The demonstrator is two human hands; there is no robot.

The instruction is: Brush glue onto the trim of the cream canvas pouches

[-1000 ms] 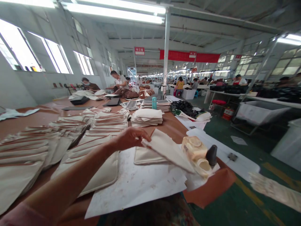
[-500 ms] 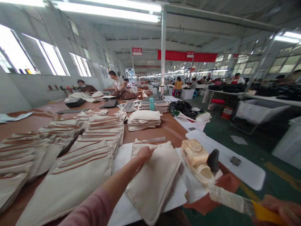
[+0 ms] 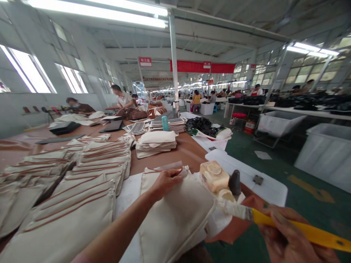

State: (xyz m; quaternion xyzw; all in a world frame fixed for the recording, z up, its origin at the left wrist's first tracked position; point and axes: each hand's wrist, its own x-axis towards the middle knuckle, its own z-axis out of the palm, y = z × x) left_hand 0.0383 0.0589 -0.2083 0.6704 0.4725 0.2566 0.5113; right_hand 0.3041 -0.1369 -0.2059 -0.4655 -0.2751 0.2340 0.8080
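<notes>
Workbench (image 3: pixel 186 148), one canvas pouch (image 3: pixel 175 223) (left hand (image 3: pixel 166 184)), one brush (image 3: pixel 263 217) (right hand (image 3: pixel 287 237))

Cream canvas pouch (image 3: pixel 175 219) lies flat at 6 o'clock, thin tan trim along its far edge. Left hand (image 3: pixel 166 184) sits on that far edge, holding it down. Right hand (image 3: pixel 285 233), at 4 o'clock, grips a flat paint brush (image 3: pixel 274 215) by its yellow handle, pale caked bristles pointing toward 9 o'clock, tip just beside the pouch's right edge.
</notes>
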